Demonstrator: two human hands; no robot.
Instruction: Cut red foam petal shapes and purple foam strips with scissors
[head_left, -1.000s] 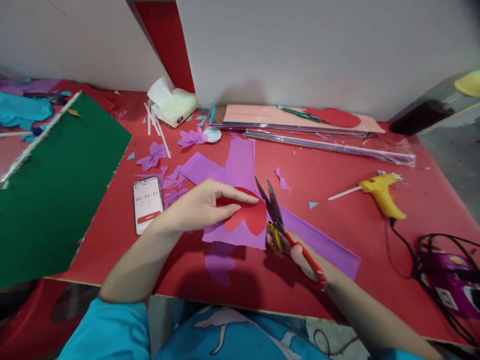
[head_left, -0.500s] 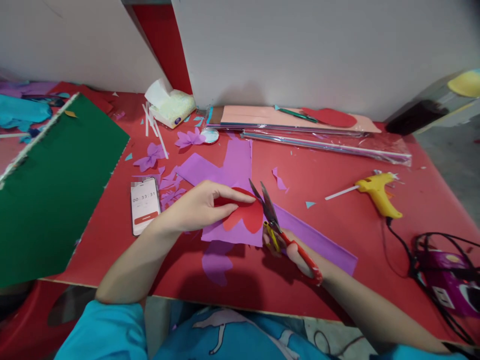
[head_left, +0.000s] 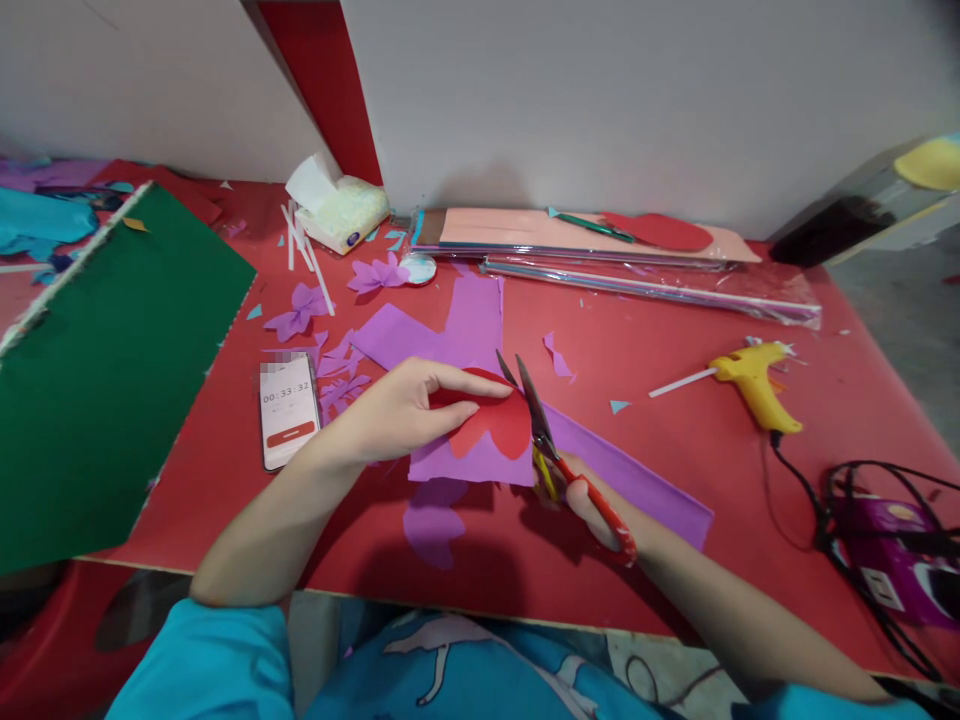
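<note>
My left hand (head_left: 420, 405) pinches a red scalloped paper shape (head_left: 506, 425) flat against a piece of purple paper (head_left: 469, 468). In my right hand (head_left: 577, 490) is a pair of scissors (head_left: 553, 450) with red and yellow handles. The scissor blades are spread apart at the right edge of the two layers, tips pointing away from me. My right fingers are partly hidden behind the handles. Below the held papers lies a purple scalloped cut-out (head_left: 433, 525). Larger purple sheets (head_left: 476, 320) rest on the table beyond my hands.
A phone (head_left: 289, 412) running a timer, purple flowers (head_left: 379, 272) and scraps lie left, beside a green board (head_left: 112, 380). A tissue pack (head_left: 341, 212) and wrapped paper packs (head_left: 585, 235) stand at the back. Right are a yellow glue gun (head_left: 757, 380) and a purple power box (head_left: 885, 560) with cables.
The held papers have shifted slightly to the right. The scissors have moved a little along the right edge, their blades still apart.
</note>
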